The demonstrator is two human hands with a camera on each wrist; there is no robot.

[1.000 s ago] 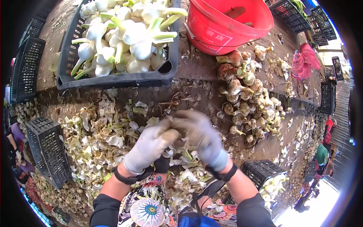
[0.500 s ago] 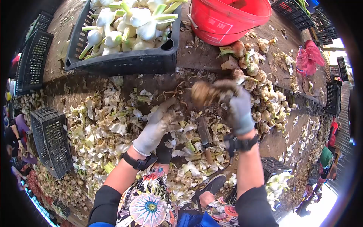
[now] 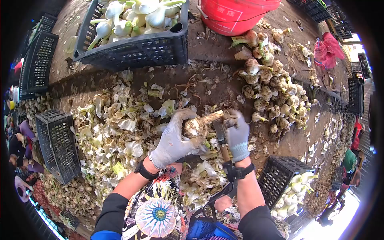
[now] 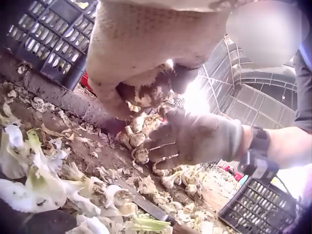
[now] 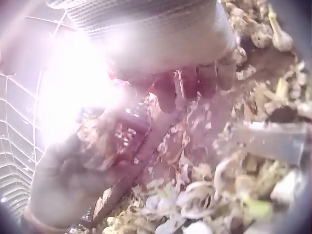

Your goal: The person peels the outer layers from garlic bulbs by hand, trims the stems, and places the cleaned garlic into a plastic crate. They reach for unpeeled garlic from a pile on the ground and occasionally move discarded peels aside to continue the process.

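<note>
A brown-skinned garlic bulb rests in my gloved left hand, its fingers and thumb curled round it and its stem pointing right. Beside the stem's tip is my gloved right hand; its fingertips look loosely bent, with nothing clearly held, and whether they touch the stem is unclear. Below the hands a knife lies on the peels. In the right wrist view the bulb is blurred by glare, in the left hand, apart from the right hand's fingers.
A black crate of white garlic stands at the upper left, beside a red bucket. Unpeeled bulbs are heaped at right. Peels cover the ground. More crates and people are around; a garlic-filled crate is at lower right.
The bulb has passed from my right hand to my left, which has closed round it. My right hand has moved left and down beside the stem. The head view has shifted slightly.
</note>
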